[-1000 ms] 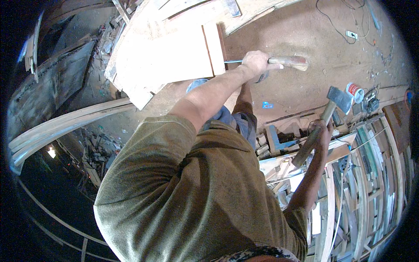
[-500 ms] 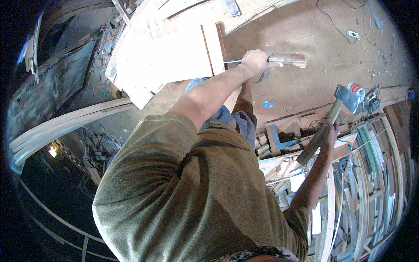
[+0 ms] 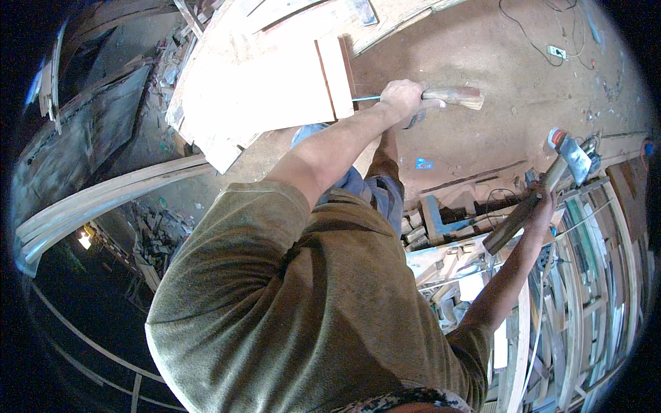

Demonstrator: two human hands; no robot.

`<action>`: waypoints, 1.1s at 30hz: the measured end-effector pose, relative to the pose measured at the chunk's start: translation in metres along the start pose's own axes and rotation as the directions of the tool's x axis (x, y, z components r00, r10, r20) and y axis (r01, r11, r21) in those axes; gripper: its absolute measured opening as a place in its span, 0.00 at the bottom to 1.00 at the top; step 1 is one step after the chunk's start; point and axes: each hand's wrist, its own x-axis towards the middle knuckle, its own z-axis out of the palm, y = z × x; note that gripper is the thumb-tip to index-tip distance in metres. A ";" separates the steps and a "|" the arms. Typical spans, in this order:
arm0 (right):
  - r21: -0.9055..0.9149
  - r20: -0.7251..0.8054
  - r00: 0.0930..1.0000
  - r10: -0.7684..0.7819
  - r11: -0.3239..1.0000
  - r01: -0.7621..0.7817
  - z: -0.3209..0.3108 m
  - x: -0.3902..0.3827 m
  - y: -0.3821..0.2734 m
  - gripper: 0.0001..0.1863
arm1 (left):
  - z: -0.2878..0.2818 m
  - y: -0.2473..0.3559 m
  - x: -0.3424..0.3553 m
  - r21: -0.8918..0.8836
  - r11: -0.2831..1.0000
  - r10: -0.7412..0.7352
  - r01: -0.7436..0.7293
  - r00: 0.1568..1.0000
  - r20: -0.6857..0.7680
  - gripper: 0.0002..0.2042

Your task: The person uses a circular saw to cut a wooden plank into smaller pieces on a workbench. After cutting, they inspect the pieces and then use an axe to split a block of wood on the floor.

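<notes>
Presently, head view (the only one): left hand (image 3: pixel 401 98) closed firmly around a chisel (image 3: pixel 454 97). Wooden handle sticks out to the right of the fist; thin blade runs left to the edge of a pale board (image 3: pixel 289 89). Cannot tell whether the tip is in the wood or only touching. Board shows a dark line near its right end; glare hides where it meets the tabletop (image 3: pixel 403 26).

Right hand (image 3: pixel 542 197): grip clamped on the wooden handle of a hatchet-like tool (image 3: pixel 577 160), metal head up and outward, well apart from the chisel.

Change over the last second: the hatchet-like tool has swung farther right, its head now in front of or just beside a red can (image 3: pixel 555 137). Left hand, chisel and board look unmoved. Reading: the gap between the two tools has widened while the chisel is held steady.

Surroundings: power socket (image 3: pixel 556 52) on the floor (image 3: pixel 482 117); stacked wood (image 3: pixel 575 296) beyond the right forearm.
</notes>
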 end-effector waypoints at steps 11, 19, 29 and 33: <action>-0.416 0.340 0.871 0.354 0.888 -0.198 0.121 0.024 0.052 0.13 | 0.017 -0.036 -0.008 0.117 0.992 -0.053 0.055 0.998 -0.023 0.34; 0.188 0.181 0.959 0.217 0.950 -0.250 0.074 0.009 0.068 0.13 | 0.012 -0.046 -0.031 0.110 0.992 -0.068 0.059 0.994 0.081 0.36; 0.256 0.113 0.981 0.156 0.950 -0.181 0.028 -0.006 0.084 0.10 | -0.006 0.021 -0.081 0.088 0.981 0.163 -0.173 0.981 0.108 0.36; 0.246 0.267 0.943 0.197 0.933 -0.264 0.029 0.011 0.117 0.10 | -0.019 0.015 -0.119 0.143 0.989 -0.034 0.047 0.996 -0.088 0.30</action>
